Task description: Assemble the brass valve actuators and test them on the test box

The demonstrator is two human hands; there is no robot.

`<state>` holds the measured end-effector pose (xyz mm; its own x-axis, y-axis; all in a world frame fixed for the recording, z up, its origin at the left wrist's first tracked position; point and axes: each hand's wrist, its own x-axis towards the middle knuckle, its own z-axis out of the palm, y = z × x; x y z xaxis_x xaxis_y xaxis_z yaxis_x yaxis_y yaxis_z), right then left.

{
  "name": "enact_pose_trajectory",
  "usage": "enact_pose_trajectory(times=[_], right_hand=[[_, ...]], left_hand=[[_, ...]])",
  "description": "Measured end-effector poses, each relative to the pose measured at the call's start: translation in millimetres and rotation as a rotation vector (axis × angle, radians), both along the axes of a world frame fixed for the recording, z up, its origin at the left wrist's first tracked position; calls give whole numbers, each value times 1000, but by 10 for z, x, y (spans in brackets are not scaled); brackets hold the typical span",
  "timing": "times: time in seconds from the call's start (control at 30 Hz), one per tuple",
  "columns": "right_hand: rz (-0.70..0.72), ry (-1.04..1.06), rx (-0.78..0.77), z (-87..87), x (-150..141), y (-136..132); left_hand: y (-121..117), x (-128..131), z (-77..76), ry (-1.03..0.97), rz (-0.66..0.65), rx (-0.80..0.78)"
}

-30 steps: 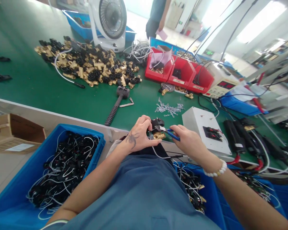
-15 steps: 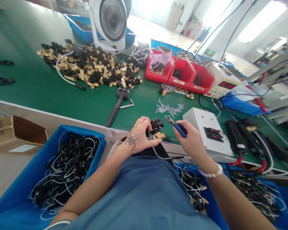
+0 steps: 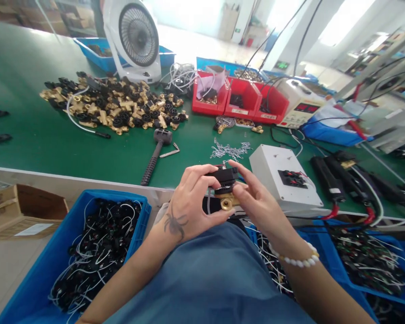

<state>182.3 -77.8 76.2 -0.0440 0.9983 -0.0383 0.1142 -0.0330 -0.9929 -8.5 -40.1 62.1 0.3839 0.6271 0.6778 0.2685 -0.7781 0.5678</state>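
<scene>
Close in front of my body, both hands hold a brass valve with a black plastic housing; its round brass port faces me. My left hand is closed around its left side, fingers over the black top and thumb under the brass body. My right hand grips the right side, thumb and forefinger against the housing. A grey cable hangs by the left fingers. The blue-handled pliers do not show clearly; the right palm is hidden. Just beyond the hands lies a scatter of small metal clips.
A black mallet and a hex key lie to the left. Behind are a heap of brass fittings, a white fan and red bins. A grey box stands right; a blue crate sits below left.
My right hand has moved left onto the valve, and the pliers it held no longer show clearly. My left hand still holds the valve. The whole view has shifted slightly.
</scene>
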Motion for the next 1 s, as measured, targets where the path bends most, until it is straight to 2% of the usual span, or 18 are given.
enact_pose_trajectory(times=[0.07,0.17,0.37,0.5,0.6,0.67,0.7,0.73,0.8,0.87,0.93,1.0], right_hand=[[-13,137,20,91,-122,-94],[-56,223,87,148,-208,-157],[-92,237,163,181,-263,-212],[-117,193,131,196,-291,-228],[-102,252,130,189,-305,-223],[-104,290,134,180,-327,-230],[-112,293,138,180,-340,-238],[-115,281,141,186,-348,-246],[-73,191,149,234,-322,-242],[2,-16,155,335,-181,-171],[-42,-334,195,466,120,-2],[-349,-665,355,569,561,255]], left_hand=[[-29,-19,54,-12,-37,43],[-62,-43,125,-38,-75,51],[-119,-32,210,-117,-21,77],[-169,-32,235,-127,5,89],[-219,-21,219,-160,3,34],[-232,3,190,-320,3,-129],[-225,20,174,-427,-24,-277],[-209,39,159,-526,-84,-466],[-157,83,135,-623,-287,-884],[-102,127,123,-648,-417,-1160],[-71,163,121,-709,-380,-1233],[-71,181,133,-760,-319,-1231]])
